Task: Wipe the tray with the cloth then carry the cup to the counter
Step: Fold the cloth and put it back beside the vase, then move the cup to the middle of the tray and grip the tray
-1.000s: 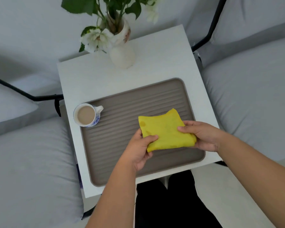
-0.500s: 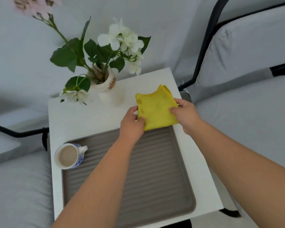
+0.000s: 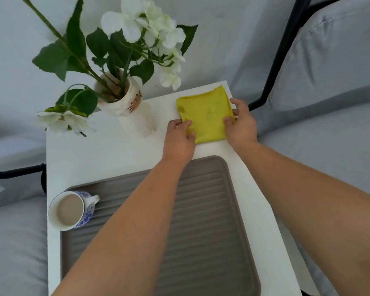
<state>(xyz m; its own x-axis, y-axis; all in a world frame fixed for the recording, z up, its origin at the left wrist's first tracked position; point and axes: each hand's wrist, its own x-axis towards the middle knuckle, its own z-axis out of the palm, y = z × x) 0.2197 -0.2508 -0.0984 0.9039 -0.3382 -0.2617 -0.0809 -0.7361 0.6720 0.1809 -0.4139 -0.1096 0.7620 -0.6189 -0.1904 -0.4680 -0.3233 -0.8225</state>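
Note:
A folded yellow cloth (image 3: 205, 113) lies flat on the far right corner of the white table (image 3: 107, 152), beyond the tray. My left hand (image 3: 178, 138) pinches its near left edge and my right hand (image 3: 240, 122) holds its right edge. The ribbed grey-brown tray (image 3: 203, 221) fills the near half of the table, partly under my forearms. A blue-and-white cup (image 3: 72, 211) full of milky drink stands on the tray's far left corner, handle pointing right, far from both hands.
A white vase with a cat face (image 3: 126, 105) holding white flowers and green leaves stands on the table left of the cloth. Grey cushioned seats with black metal frames (image 3: 273, 67) flank the table on both sides.
Both hands carried the cloth off the tray, away from me, and set it down on the far right corner of the table. The cup stayed in place.

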